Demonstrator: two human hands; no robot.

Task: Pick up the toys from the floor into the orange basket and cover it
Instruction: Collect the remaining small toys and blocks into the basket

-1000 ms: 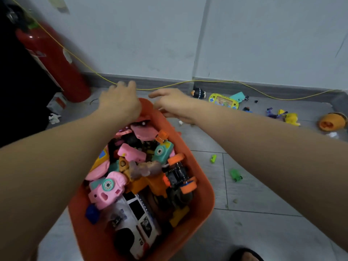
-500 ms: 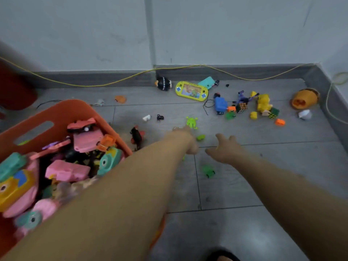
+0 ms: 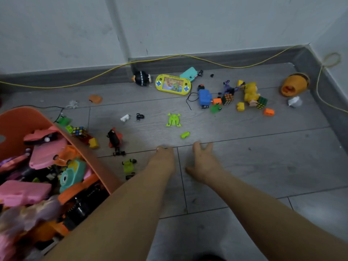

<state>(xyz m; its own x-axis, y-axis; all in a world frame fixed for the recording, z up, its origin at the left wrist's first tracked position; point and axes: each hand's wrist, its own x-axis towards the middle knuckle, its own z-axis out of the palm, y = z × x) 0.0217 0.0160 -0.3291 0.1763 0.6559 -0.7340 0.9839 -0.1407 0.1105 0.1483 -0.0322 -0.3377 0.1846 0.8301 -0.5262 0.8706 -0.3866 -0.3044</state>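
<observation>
The orange basket (image 3: 17, 119) stands at the lower left, heaped with pink, teal and orange toys. Loose toys lie on the grey floor: a green frog (image 3: 173, 120), a small green piece (image 3: 185, 134), a green car (image 3: 129, 165) and a black-and-red toy (image 3: 114, 139) beside the basket. Farther back lie a yellow game console (image 3: 172, 84) and a blue toy (image 3: 204, 97). My left hand (image 3: 164, 159) reaches low over the floor, fingers bent down out of sight, nothing visible in it. Beside it, my right hand (image 3: 204, 163) hovers with fingers spread, just short of the small green piece.
A yellow cable (image 3: 207, 61) runs along the skirting and up the right corner. An orange pot-shaped toy (image 3: 294, 84) lies at the far right. Puzzle cubes (image 3: 227, 98) and yellow bricks (image 3: 240, 106) cluster at the back right; another cube (image 3: 79, 131) lies by the basket.
Both hands have left the basket's far rim and swung right and down to the floor. The view has turned right, and a green car near my right hand is no longer visible.
</observation>
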